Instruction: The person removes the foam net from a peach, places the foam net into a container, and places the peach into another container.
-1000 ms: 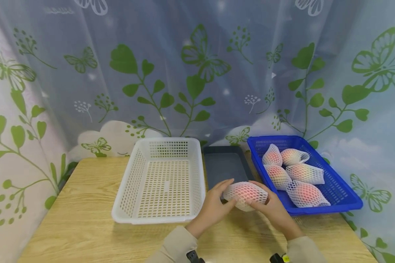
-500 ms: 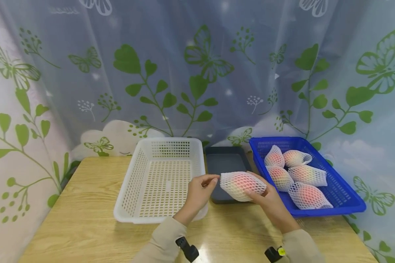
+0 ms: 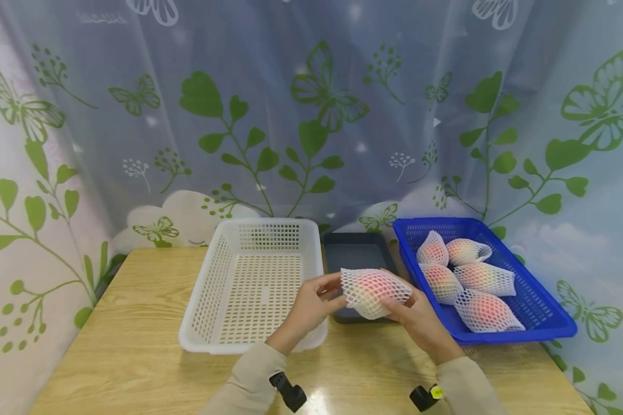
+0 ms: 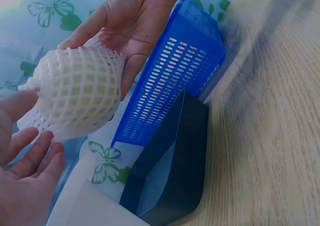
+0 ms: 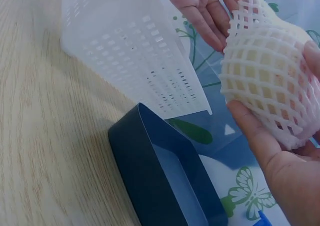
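Note:
A pink and yellow fruit, perhaps a peach, sits inside a white foam net (image 3: 374,291) above the dark grey tray (image 3: 360,253). My right hand (image 3: 423,320) grips the wrapped fruit from the right, thumb on the near side and fingers behind. At the net's loose left end, my left hand (image 3: 311,302) pinches the mesh between thumb and fingers. In the left wrist view the foam net (image 4: 82,91) is stretched round the fruit, and its open edge lies at the left fingers (image 4: 30,151). The right wrist view shows the right thumb and fingers (image 5: 255,131) round the net.
On the left of the wooden table (image 3: 130,323) stands a white plastic basket (image 3: 197,305) with nothing in it. The blue basket (image 3: 545,311) on the right holds several netted fruits (image 3: 483,276). A patterned curtain (image 3: 270,115) hangs behind the table.
First both hands held the fruit; then my left hand moved left off it to the net's end. Now it pinches that end, and the fruit has shifted slightly left.

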The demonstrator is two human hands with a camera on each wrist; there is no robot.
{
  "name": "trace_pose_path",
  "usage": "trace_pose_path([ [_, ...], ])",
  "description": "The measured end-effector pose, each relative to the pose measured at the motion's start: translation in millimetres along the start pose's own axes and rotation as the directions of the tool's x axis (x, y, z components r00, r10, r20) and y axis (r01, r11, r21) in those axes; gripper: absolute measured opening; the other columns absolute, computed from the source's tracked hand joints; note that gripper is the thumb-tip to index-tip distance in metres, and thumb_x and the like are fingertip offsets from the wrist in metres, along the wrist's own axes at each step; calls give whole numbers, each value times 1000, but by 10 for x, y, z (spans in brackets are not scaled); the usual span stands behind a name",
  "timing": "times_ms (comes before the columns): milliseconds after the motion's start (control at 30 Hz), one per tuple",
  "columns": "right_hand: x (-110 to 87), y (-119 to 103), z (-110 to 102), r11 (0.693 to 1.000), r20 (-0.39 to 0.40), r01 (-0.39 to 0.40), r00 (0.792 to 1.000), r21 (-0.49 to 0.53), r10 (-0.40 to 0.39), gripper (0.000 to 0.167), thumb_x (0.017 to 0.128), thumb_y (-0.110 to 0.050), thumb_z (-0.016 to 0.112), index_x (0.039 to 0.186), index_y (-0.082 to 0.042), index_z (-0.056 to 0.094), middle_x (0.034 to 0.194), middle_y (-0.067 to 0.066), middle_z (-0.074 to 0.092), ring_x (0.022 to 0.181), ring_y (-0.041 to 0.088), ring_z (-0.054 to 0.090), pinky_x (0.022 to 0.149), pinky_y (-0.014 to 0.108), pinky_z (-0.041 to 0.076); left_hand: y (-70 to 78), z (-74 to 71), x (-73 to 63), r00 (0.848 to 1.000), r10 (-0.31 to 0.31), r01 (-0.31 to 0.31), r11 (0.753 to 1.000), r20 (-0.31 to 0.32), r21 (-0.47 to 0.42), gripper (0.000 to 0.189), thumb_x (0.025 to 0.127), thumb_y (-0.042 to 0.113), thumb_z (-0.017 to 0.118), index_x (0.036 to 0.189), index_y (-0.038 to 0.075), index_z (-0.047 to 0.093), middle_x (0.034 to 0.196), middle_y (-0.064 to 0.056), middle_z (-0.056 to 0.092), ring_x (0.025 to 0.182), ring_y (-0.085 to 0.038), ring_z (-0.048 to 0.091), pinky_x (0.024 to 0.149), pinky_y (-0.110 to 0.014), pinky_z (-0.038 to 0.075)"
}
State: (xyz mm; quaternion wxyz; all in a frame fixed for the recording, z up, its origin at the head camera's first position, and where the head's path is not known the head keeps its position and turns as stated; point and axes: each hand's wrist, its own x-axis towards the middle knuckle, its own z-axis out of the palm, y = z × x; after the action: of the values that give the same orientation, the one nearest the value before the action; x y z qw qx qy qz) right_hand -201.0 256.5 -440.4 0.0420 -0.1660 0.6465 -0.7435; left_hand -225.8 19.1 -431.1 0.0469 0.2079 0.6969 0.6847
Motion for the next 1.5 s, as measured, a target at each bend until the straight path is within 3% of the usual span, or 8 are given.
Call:
trace_pose_path([
  [167,10,25,22,999,-4,11,1000,52,-10,56,98,-1,49,148,5,25,131,-7,56,114,11,58,88,32,54,14,18,-14,999,-12,14,1000,45,-24,53,84,-2,67,134,-6,49,132,-24,53,123,-37,52,100,-34,46],
  [367,18,38,66,993,-11,14,1000,115,-12,41,98,0,48,133,-21,55,123,-7,62,109,10,61,85,31,55,-19,54,-8,999,1,0,1000,32,-31,56,79,-8,64,133,-7,50,128,-24,55,121,-36,53,101,-36,45],
  [467,28,44,88,993,-20,11,1000,120,-9,39,98,0,47,124,-27,61,118,-6,65,104,10,63,83,31,55,-26,64,-4,1000,12,-12,1000,23,-14,59,75,-10,62,132,-9,49,126,-24,56,120,-36,54,101,-34,46],
  [767,34,68,127,996,-25,-1,1000,87,3,38,98,1,47,125,-23,60,117,-5,65,103,11,63,83,31,55,-40,34,-11,999,13,-18,993,43,115,57,69,-11,62,125,-6,53,122,-19,57,120,-35,54,103,-36,43],
  [967,34,30,144,998,-81,43,996,43,-40,44,96,2,51,139,-7,48,120,-6,63,106,8,61,85,27,54,-56,9,-17,1000,20,-21,991,11,131,67,66,-13,62,132,-8,49,127,-22,54,121,-37,53,99,-31,46],
  [1200,42,-77,187,997,-300,15,953,-75,-37,31,91,-3,62,123,0,61,100,-7,68,92,6,63,76,21,54,-64,-17,-16,1000,8,-9,994,6,110,73,67,-13,61,137,-9,43,130,-25,53,123,-38,51,100,-32,45],
  [1367,83,-87,208,994,-405,-30,914,-108,-17,18,87,-4,68,103,-11,72,89,-9,70,82,5,63,70,20,53,-10,-24,-28,1000,30,-30,994,0,104,63,66,-14,62,129,-10,50,122,-23,57,118,-36,55,99,-33,46],
  [1500,116,-95,220,991,-443,-17,895,-135,-45,16,85,-3,71,99,-10,74,85,-8,71,79,5,65,68,20,53,-14,-65,-43,1000,15,-15,994,-4,109,67,68,-12,63,133,-10,46,126,-24,55,120,-37,54,99,-32,46],
])
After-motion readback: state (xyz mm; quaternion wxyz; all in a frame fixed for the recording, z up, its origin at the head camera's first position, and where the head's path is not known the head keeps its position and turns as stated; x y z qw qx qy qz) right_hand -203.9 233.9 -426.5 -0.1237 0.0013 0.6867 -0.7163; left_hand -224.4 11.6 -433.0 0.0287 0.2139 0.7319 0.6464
